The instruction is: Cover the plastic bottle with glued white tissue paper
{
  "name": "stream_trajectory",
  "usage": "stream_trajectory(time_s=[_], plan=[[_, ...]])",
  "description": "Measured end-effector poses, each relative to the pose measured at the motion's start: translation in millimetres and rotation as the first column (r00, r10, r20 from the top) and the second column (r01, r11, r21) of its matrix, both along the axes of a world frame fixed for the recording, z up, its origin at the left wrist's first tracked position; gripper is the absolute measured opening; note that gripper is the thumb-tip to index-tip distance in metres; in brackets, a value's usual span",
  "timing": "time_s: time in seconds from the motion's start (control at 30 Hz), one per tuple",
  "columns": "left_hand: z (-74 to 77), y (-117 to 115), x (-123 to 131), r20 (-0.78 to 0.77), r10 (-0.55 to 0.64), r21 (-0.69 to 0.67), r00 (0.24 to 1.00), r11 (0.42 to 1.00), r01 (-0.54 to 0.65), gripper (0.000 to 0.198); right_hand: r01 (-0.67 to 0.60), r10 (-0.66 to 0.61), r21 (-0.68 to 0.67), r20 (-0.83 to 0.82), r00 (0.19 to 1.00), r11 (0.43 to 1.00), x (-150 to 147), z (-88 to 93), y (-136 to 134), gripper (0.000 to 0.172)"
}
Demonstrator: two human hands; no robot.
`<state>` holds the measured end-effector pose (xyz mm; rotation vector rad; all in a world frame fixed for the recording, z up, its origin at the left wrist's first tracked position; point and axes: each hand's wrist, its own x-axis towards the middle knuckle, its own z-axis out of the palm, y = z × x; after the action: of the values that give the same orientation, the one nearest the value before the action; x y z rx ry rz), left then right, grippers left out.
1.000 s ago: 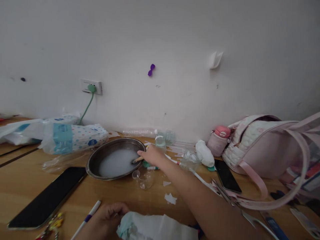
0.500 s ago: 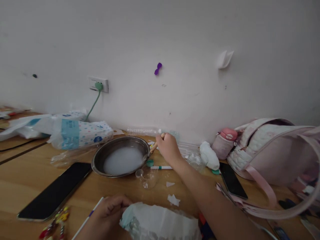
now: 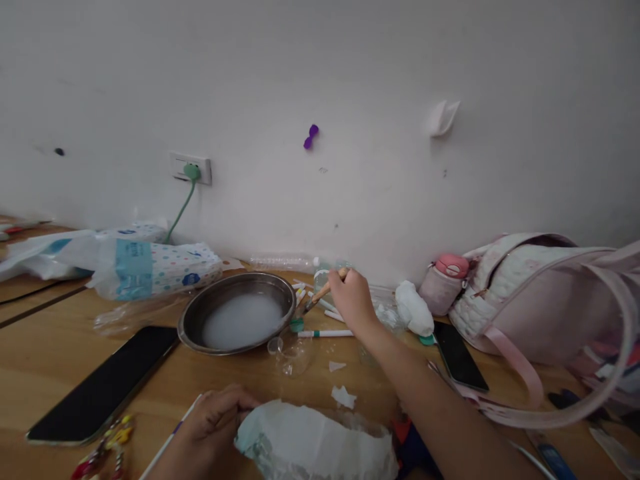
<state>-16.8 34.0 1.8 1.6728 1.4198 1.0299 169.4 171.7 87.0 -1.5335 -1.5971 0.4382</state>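
Observation:
My right hand (image 3: pixel 354 300) grips a brush (image 3: pixel 323 293) by its wooden handle. The brush's lower end points down and left, just outside the rim of a metal basin (image 3: pixel 186 333) that holds cloudy white liquid. At the bottom of the view lies a rounded object covered in white paper (image 3: pixel 317 437), greenish and see-through at its left end. My left hand (image 3: pixel 213 423) is closed at that end; the fingertips are partly hidden. Between basin and papered object sit a clear plastic piece (image 3: pixel 294 359), a white marker (image 3: pixel 325 333) and torn paper scraps (image 3: pixel 344 397).
A black phone (image 3: pixel 103 387) and beaded trinket (image 3: pixel 117 437) lie left; a tissue pack (image 3: pixel 165 267) is behind. Along the wall are a clear bottle (image 3: pixel 324 270) and a white wrapped lump (image 3: pixel 414 308). Right are another phone (image 3: pixel 460 357), pink-lidded bottle (image 3: pixel 444 287) and pale bag (image 3: pixel 545 307).
My right hand has drawn the brush rightward, away from the basin's rim. My left hand and the papered object have stayed nearly in place. The whole view has shifted slightly.

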Motion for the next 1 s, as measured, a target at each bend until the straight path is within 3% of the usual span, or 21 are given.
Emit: stream_trajectory(time_s=[0.13,0.27,0.4,0.5,0.63,0.77,1.0], plan=[[-1.6,-3.3,-1.2,-0.086,0.086,0.11,0.993,0.991,-0.077,0.027,-0.026,0.023,-0.02,-0.128,0.991,0.999,-3.8,-9.1,3.6,0.029],[-2.0,-5.2,-2.7,-0.133,0.08,0.26,0.988,0.965,-0.043,0.024,-0.083,0.063,-0.086,-0.206,0.977,0.993,-7.0,-18.8,8.9,0.03],[-0.1,-9.0,-1.4,-0.151,0.14,0.363,0.979,0.928,-0.077,0.022,-0.103,0.063,-0.108,-0.321,0.945,0.989,2.4,-17.4,4.9,0.028],[0.8,-11.6,-0.5,-0.106,0.109,0.382,0.988,0.922,-0.061,0.022,-0.161,0.088,-0.117,-0.47,0.878,0.98,16.5,-15.0,-9.2,0.024],[-0.1,-10.6,-1.4,-0.12,0.057,0.337,0.991,0.942,-0.014,0.021,-0.247,0.09,-0.141,-0.673,0.734,0.959,38.4,-14.3,-40.8,0.03],[2.6,-10.9,1.5,-0.148,0.054,0.23,0.988,0.973,-0.018,0.022,-0.273,0.044,-0.17,-0.772,0.635,0.947,57.3,-10.6,-76.3,0.034],[1.6,-9.6,1.8,-0.139,0.014,0.002,0.99,1.0,-0.013,0.023,-0.232,-0.053,-0.259,-0.766,0.641,0.937,71.7,-11.4,-120.8,0.036]])
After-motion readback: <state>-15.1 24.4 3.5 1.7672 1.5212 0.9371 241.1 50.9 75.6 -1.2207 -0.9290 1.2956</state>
